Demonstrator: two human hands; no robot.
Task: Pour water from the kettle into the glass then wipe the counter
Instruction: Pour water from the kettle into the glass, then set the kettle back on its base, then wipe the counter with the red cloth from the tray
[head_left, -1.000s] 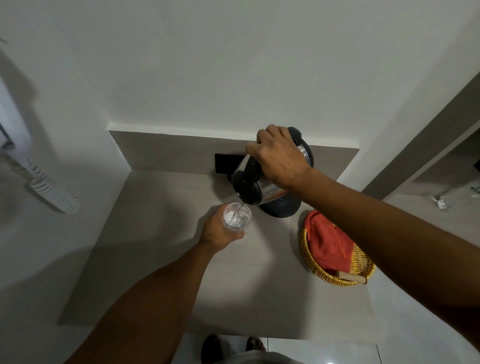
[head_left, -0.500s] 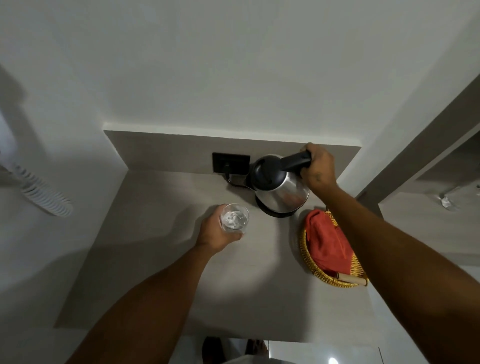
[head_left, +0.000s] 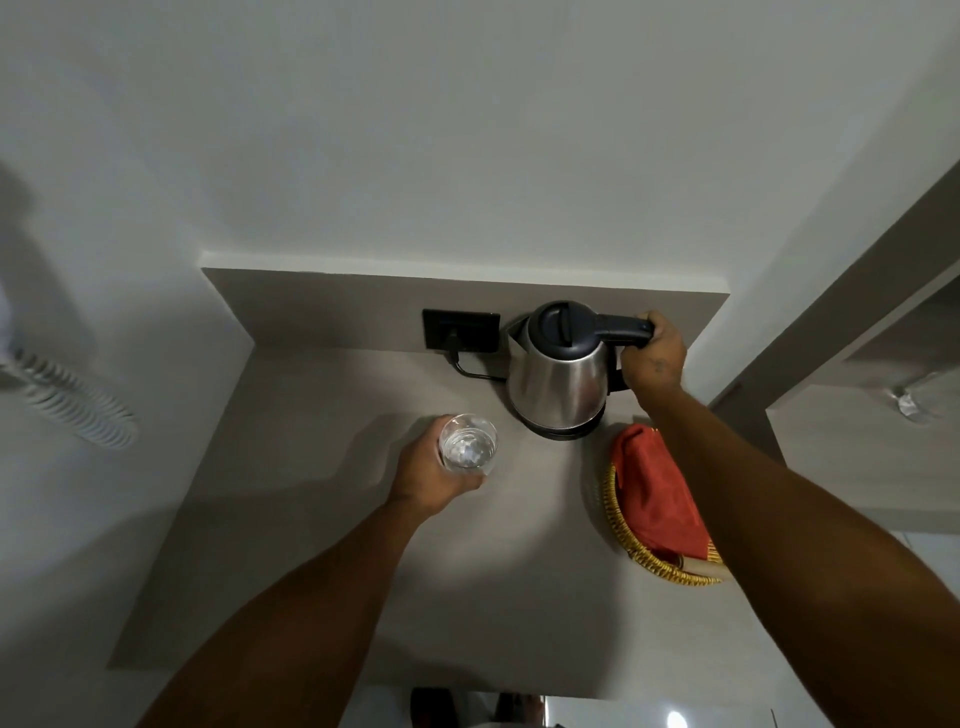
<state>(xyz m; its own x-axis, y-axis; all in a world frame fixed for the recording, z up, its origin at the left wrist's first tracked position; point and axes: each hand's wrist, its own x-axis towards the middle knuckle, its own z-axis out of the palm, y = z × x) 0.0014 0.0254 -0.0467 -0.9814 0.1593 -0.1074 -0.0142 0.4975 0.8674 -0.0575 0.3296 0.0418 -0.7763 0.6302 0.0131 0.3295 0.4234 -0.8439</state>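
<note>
A steel kettle (head_left: 558, 382) with a black lid and handle stands upright on its black base at the back of the beige counter (head_left: 291, 519). My right hand (head_left: 652, 353) is closed around the kettle's handle. A clear glass (head_left: 467, 442) with water in it stands in front and to the left of the kettle, and my left hand (head_left: 428, 475) grips it from the near side. A red cloth (head_left: 657, 493) lies in a yellow wicker basket (head_left: 618, 525) to the right, partly hidden by my right forearm.
A black wall socket (head_left: 460, 330) with a plugged cord sits behind the kettle on the low backsplash. White walls close in at the left and back. A coiled white cord (head_left: 78, 400) hangs on the left wall. A doorway and another surface lie to the right.
The kettle was tilted over the glass with water running out; my right hand has since swung it back and set it upright on its base. My left hand and the glass stayed put.
</note>
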